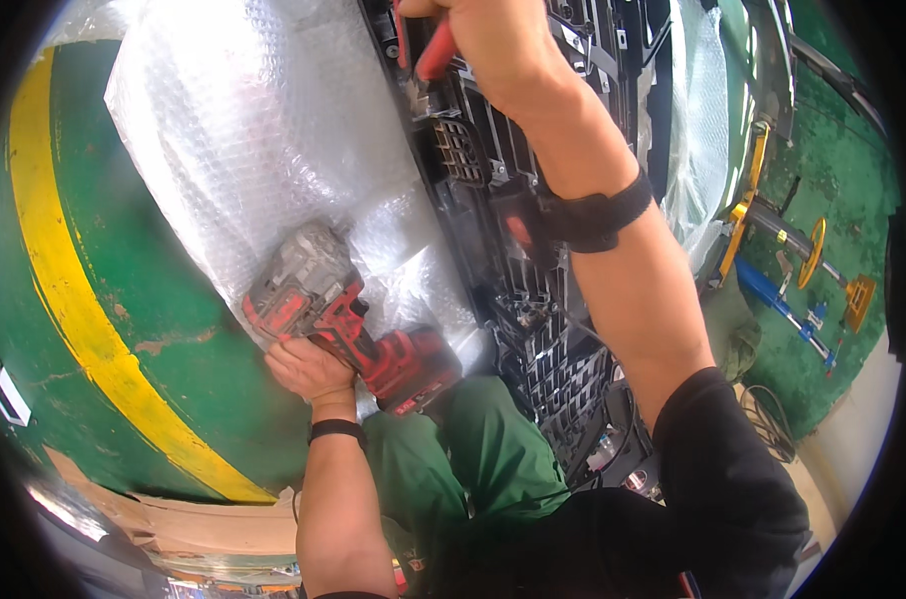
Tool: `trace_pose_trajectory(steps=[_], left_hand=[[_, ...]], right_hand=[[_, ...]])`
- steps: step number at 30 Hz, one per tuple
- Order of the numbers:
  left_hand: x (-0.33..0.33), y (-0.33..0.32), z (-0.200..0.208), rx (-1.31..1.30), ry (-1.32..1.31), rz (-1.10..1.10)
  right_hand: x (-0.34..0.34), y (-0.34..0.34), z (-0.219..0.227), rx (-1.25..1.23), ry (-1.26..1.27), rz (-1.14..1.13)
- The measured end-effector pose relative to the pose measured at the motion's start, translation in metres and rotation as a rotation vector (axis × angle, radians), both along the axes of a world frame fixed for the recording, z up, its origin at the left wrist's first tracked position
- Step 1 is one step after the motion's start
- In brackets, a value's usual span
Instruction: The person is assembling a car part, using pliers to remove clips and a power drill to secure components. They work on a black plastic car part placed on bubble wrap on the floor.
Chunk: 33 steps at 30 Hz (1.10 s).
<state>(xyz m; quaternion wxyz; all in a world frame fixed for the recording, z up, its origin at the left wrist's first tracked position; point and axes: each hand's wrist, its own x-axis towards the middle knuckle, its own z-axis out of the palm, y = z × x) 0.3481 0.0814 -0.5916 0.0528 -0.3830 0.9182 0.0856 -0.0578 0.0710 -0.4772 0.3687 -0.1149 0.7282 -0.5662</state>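
Note:
My left hand (311, 371) is closed on a worn red-and-grey cordless impact wrench (348, 324), its fingers partly hidden by the tool. The wrench is over bubble wrap (243, 120), its red battery end close to my knees. At the top edge my right hand (435, 8), partly cut off by the picture, grips pliers with red handles (436, 52). The pliers are over a long black plastic grille (463, 150) full of slats and openings. My right forearm crosses above this grille, hiding part of it.
Green floor with a yellow stripe (94, 349) runs along the left. Cardboard (174, 519) lies at the lower left. Clear plastic wrap (694, 120) hangs right of the grille. Blue-and-yellow metal clamps (792, 260) and a coiled cable (767, 419) sit farther right.

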Motion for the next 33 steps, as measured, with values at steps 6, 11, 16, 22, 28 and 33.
trace_pose_trajectory(steps=[6,11,16,22,28,33], left_hand=[[-0.001,-0.001,0.000,0.010,0.024,-0.012],[0.001,0.000,-0.001,0.000,0.028,-0.022],[0.001,0.002,-0.002,0.008,0.022,-0.007],[-0.003,-0.001,-0.003,-0.017,0.071,-0.029],[-0.001,-0.002,0.002,-0.025,0.031,-0.010],[0.002,-0.002,-0.002,-0.066,0.078,-0.071]], right_hand=[[-0.005,0.000,-0.033,-0.250,-0.131,-0.239],[-0.002,0.002,-0.047,-0.435,-0.176,-0.242],[0.023,-0.009,-0.038,-0.277,0.344,-0.188],[0.038,-0.014,-0.030,-0.155,0.790,0.411],[-0.013,0.005,0.022,-0.320,0.256,-0.120],[-0.026,0.020,0.037,-0.508,-0.173,-0.579]])
